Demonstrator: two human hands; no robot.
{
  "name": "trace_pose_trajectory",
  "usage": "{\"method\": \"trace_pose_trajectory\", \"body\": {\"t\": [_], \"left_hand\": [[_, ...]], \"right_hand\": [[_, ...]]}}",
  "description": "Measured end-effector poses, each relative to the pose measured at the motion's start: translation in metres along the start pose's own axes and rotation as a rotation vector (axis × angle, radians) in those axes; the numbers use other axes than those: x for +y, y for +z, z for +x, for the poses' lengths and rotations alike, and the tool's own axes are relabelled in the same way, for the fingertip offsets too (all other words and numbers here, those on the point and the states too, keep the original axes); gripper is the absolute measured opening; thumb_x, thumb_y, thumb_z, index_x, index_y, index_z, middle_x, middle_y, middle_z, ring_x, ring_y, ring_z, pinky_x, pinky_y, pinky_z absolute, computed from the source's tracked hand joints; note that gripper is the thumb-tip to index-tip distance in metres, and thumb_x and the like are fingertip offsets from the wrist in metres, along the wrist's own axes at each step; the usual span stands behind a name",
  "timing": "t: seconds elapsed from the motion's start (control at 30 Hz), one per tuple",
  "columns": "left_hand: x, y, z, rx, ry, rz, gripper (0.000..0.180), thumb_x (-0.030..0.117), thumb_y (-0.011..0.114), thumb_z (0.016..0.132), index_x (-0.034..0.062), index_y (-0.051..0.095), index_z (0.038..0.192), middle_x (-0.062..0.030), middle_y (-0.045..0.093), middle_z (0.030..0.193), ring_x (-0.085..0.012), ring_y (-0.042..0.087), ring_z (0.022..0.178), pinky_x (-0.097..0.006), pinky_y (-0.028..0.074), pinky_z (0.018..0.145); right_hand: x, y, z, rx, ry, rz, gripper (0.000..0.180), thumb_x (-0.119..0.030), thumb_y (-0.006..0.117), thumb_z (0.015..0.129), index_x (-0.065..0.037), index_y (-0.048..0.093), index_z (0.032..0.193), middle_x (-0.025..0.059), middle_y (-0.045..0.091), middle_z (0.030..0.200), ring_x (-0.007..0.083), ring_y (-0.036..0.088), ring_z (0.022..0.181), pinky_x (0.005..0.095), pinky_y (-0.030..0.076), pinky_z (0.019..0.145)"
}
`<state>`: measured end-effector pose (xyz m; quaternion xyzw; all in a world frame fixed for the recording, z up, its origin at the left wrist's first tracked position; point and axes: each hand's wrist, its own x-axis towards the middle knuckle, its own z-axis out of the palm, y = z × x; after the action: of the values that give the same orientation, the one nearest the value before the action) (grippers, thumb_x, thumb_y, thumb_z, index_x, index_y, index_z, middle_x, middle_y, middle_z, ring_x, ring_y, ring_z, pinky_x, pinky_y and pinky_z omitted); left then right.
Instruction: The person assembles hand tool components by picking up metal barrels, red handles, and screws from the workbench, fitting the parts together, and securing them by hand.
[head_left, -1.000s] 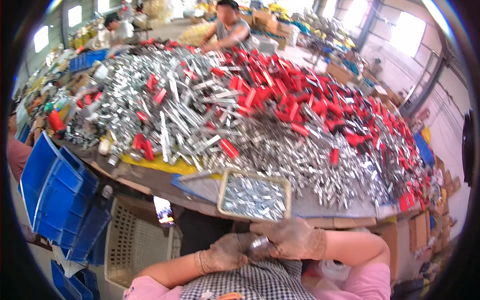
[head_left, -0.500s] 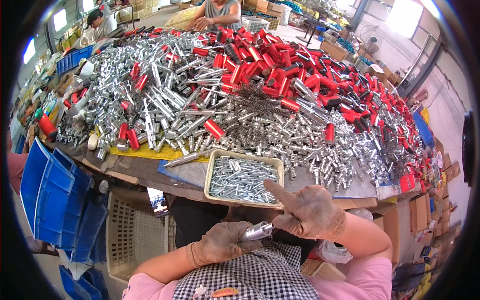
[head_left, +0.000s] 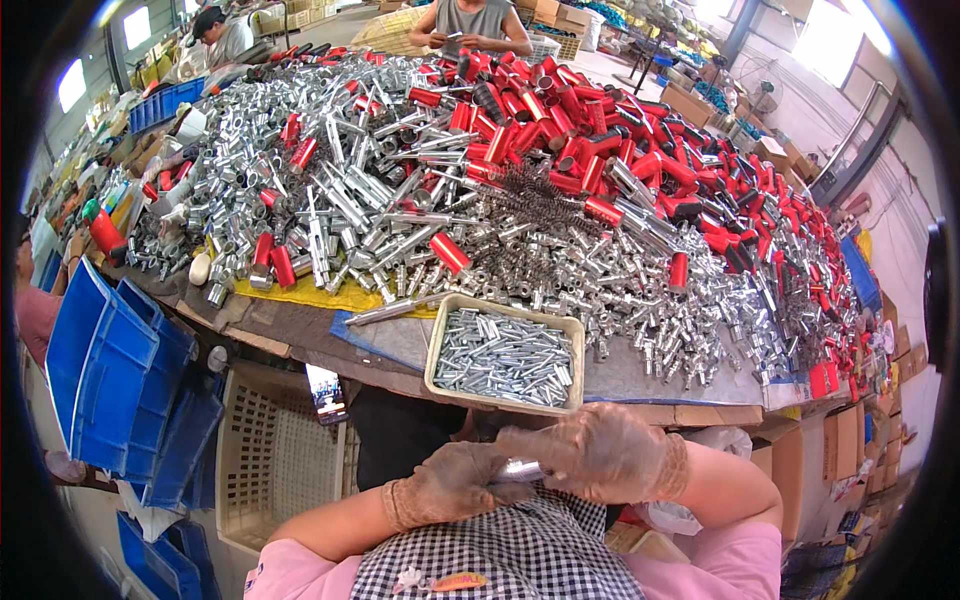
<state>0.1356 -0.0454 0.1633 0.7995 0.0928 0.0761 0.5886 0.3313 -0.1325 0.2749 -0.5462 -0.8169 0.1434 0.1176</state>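
My gloved left hand (head_left: 452, 483) and right hand (head_left: 597, 452), both curled closed, together grip one small metal tube (head_left: 521, 470) below the tray (head_left: 437, 352).

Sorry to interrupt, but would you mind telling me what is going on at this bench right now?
A person in worn work gloves holds a small shiny metal tube close to the body, the left hand and the right hand meeting on it. Just ahead, at the edge of the workbench, sits a shallow beige tray full of small silver metal pieces. Beyond it spreads a huge heap of silver tubes and red-sleeved parts. Stacked blue plastic bins stand to the left.
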Motion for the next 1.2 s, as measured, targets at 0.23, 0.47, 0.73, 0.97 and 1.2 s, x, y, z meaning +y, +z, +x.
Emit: {"method": "trace_pose_trajectory", "body": {"t": [0.23,0.47,0.73,0.97,1.2], "left_hand": [[0.003,-0.007,-0.004,-0.063,-0.049,0.031,0.04,0.035,0.07,0.084,0.0078,0.06,0.112,-0.0142,0.067,0.094,-0.0302,0.065,0.09,-0.038,0.05,0.078],[0.014,-0.004,-0.002,-0.082,0.035,-0.014,0.048,0.032,0.067,0.085,0.0125,0.054,0.127,-0.0175,0.066,0.101,-0.0338,0.064,0.093,-0.041,0.05,0.078],[0.006,0.002,-0.018,0.07,-0.002,0.368,0.033,0.018,0.07,0.082,0.0106,0.061,0.113,-0.0121,0.067,0.088,-0.0264,0.066,0.08,-0.035,0.051,0.073],[-0.018,-0.005,-0.04,0.938,0.143,-0.691,0.019,0.022,0.068,0.088,0.0069,0.056,0.09,-0.0062,0.057,0.069,-0.0183,0.058,0.064,-0.031,0.048,0.06],[-0.012,-0.027,-0.054,1.019,0.078,-1.319,0.018,0.026,0.054,0.097,0.0084,0.053,0.099,-0.0095,0.06,0.083,-0.0248,0.061,0.08,-0.044,0.051,0.079]], "right_hand": [[0.004,0.005,0.003,0.091,-0.077,0.012,0.06,-0.038,0.064,0.081,-0.004,0.053,0.129,0.0117,0.067,0.089,0.0268,0.067,0.073,0.0358,0.051,0.056],[-0.007,0.012,-0.003,-0.221,-0.079,-0.018,0.046,-0.024,0.062,0.081,-0.018,0.056,0.125,0.0084,0.068,0.093,0.0236,0.068,0.076,0.0368,0.053,0.058],[0.0,0.03,-0.004,-0.152,0.001,0.029,0.04,-0.03,0.069,0.077,-0.009,0.064,0.11,0.0077,0.063,0.066,0.0267,0.064,0.062,0.0367,0.048,0.052],[-0.03,0.08,0.027,-0.101,0.097,0.17,0.073,-0.043,0.069,0.077,-0.002,0.046,0.132,0.0196,0.065,0.102,0.0329,0.061,0.102,0.0408,0.046,0.091],[-0.013,0.089,0.001,-0.226,0.129,0.126,0.071,-0.033,0.07,0.074,0.003,0.047,0.13,0.02,0.065,0.099,0.0306,0.064,0.092,0.0389,0.05,0.086]]}}
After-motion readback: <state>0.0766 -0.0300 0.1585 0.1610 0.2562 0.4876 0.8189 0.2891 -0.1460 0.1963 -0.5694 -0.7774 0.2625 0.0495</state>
